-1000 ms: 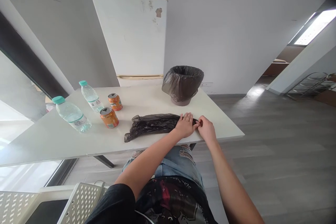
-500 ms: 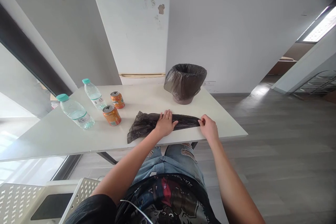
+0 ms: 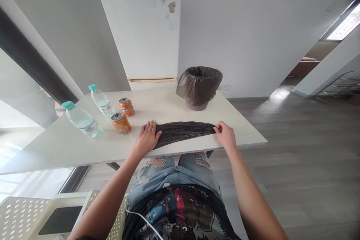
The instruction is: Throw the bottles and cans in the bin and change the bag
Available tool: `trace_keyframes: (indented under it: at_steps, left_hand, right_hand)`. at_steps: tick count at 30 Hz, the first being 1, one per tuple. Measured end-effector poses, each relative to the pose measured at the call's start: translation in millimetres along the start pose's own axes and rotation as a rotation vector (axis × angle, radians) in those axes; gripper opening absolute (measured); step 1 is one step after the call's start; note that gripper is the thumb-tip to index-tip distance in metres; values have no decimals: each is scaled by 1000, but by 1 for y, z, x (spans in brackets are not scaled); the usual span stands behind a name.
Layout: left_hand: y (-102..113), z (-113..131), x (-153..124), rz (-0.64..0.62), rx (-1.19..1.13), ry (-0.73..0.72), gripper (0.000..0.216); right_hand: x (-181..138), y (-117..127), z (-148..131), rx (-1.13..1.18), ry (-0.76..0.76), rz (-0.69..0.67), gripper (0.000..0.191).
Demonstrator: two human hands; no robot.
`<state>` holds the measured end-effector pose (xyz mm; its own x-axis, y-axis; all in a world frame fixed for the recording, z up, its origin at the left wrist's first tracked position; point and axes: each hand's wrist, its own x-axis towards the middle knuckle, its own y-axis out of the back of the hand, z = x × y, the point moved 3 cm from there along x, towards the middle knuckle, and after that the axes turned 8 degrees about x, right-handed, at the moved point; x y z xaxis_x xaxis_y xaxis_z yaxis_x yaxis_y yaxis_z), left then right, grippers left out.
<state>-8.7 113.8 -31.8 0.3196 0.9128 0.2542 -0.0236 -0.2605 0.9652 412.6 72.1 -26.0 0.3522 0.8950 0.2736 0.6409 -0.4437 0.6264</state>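
A black plastic garbage bag (image 3: 184, 132) lies stretched lengthwise along the front of the white table (image 3: 112, 150), gathered into a flat strip. My left hand (image 3: 147, 137) presses flat on its left end, fingers out, hiding that end. At the right end, my right hand (image 3: 225, 135) pinches the bag's narrow tip between thumb and fingers. Just behind the strip stands a small bin lined with another dark bag (image 3: 199, 87), its mouth facing up and the bag folded over the rim.
Two orange cans (image 3: 121, 123) stand left of my left hand. Beyond them are two clear bottles with green caps (image 3: 83, 122), seen leaning in the wide view. A white refrigerator (image 3: 140, 33) stands behind the table. A perforated cream-coloured rack (image 3: 25, 213) is at lower left.
My left hand has slid left along the bag from its middle to its left end, and the bag lies flatter and smoother. My right hand keeps its pinch in nearly the same place.
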Motion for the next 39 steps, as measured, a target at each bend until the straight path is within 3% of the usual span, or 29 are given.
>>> trace_keyframes:
  at_steps: [3, 6, 8, 11, 15, 17, 23, 27, 31, 36, 39]
  left_hand:
    - [-1, -19, -10, -2, -26, 9, 70]
    - [-1, -26, -15, 2, -53, -17, 70]
    - [-2, -27, -16, 6, -58, -8, 70]
    - [-4, -25, -15, 14, -61, 16, 69]
    - [-8, -22, -9, 19, -66, 14, 70]
    - [-8, -21, -4, 13, -77, 11, 72]
    - [-5, -15, 9, -67, -183, -137, 72]
    - [-4, -14, 4, -66, -185, -181, 72]
    - [-2, -11, 0, -65, -176, -174, 68]
    - [4, -8, -1, -41, -166, -139, 65]
    - [6, -8, -2, -31, -175, -138, 63]
  right_hand:
    - [3, 4, 0, 193, -47, 55, 28]
    - [3, 4, -8, 634, -222, 157, 43]
    - [0, -5, -22, 960, -368, 178, 51]
    - [-7, -29, -48, 1279, -503, 219, 41]
    - [-11, -62, -69, 1531, -553, 289, 19]
    - [-7, -71, -69, 1608, -550, 308, 23]
    - [16, -46, -47, 1726, -515, 471, 42]
    - [26, -27, -42, 1718, -591, 500, 42]
    - [22, -30, -60, 1580, -552, 495, 24]
    - [-4, -37, -124, 958, -85, 414, 49]
    - [-26, -57, -172, 543, 242, 151, 58]
